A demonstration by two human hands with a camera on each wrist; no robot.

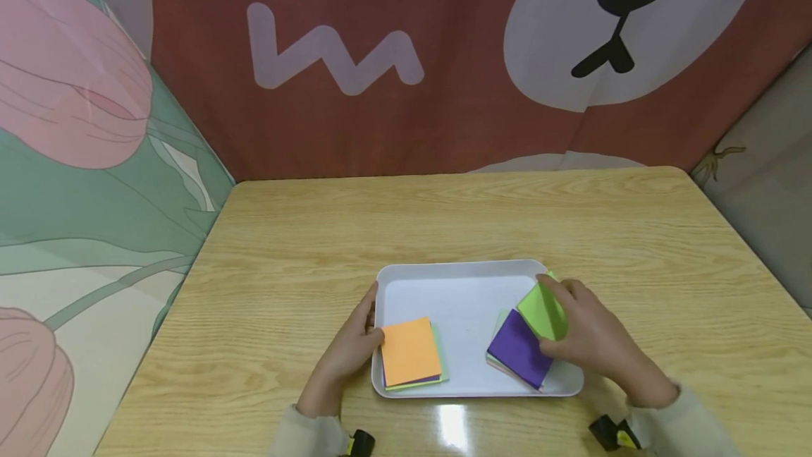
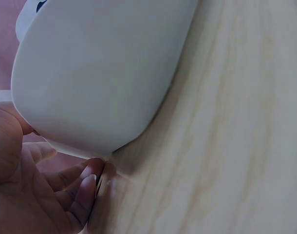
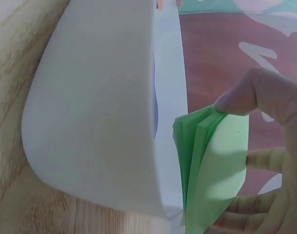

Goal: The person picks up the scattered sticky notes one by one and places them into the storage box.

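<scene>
A white tray (image 1: 466,302) lies on the table, its left edge held by my left hand (image 1: 347,344) with the thumb over the rim. The left wrist view shows that hand (image 2: 46,185) at the tray's outer wall (image 2: 100,73), fingertips by the tabletop. Above the tray's right end, my right hand (image 1: 593,326) pinches a small stack of green paper squares (image 1: 542,312). In the right wrist view the green squares (image 3: 221,165) stand tilted and slightly fanned between thumb and fingers. Just below them is a stack topped by a purple square (image 1: 517,348).
A second stack, topped by an orange square (image 1: 411,351), sits in the tray's left front corner, with green and purple edges showing beneath. The wooden table (image 1: 304,231) ends at a reddish-brown printed curtain (image 1: 380,125). A leafy printed cloth (image 1: 95,231) hangs at the left.
</scene>
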